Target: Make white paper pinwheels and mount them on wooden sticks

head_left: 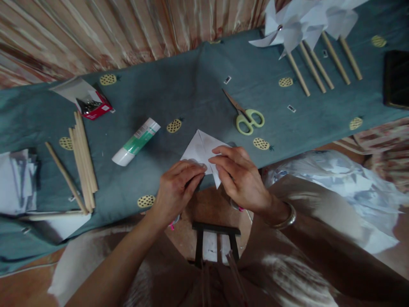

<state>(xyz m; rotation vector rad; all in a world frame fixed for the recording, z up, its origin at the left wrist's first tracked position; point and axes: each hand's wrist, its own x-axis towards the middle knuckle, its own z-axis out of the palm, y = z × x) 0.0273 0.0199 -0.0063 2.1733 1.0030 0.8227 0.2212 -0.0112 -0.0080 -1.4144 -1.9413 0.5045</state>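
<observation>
A folded white paper [200, 148] lies at the near edge of the teal cloth-covered table [179, 89]. My left hand [177, 187] has its fingers curled down, pinching the paper's near left part. My right hand [239, 175] presses bent fingers onto the paper's right side, covering its near corner. A bangle sits on my right wrist.
Green-handled scissors [247, 118] lie just beyond the paper. A glue stick [136, 141] and several wooden sticks [83, 162] lie to the left, with a red box of pins [94, 106] behind. White paper pinwheels on sticks [303, 30] lie at the far right. A paper stack [15, 181] sits far left.
</observation>
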